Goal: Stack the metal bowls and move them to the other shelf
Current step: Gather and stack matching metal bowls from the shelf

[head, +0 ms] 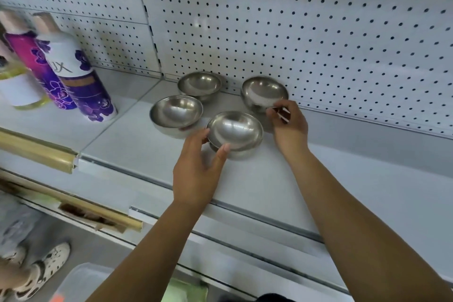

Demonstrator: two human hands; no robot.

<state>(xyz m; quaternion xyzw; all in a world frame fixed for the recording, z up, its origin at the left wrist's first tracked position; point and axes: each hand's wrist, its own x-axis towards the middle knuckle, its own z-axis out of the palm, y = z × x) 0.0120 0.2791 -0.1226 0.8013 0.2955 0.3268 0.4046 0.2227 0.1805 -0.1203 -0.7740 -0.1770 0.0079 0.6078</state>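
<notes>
Four steel bowls sit on the white shelf point(318, 179) in front of the pegboard back point(294, 32). The left hand point(196, 169) grips the nearest bowl point(234, 130), thumb on its near rim and forefinger on its left edge. The other fingers are hidden behind the bowl, and its foot is mostly out of sight. The right hand point(290, 125) holds its grip pinched on the near rim of the right bowl point(264, 92), but the fingertips are smeared by blur. The left bowl point(176, 111) and the back bowl point(199, 84) stand untouched, and the back bowl is partly covered by the left one. On the next shelf to the left stand a purple-and-white bottle point(81, 73) and a magenta bottle point(31, 61), their print blurred. A yellow bottle point(14, 86) is cut off by the frame edge.
</notes>
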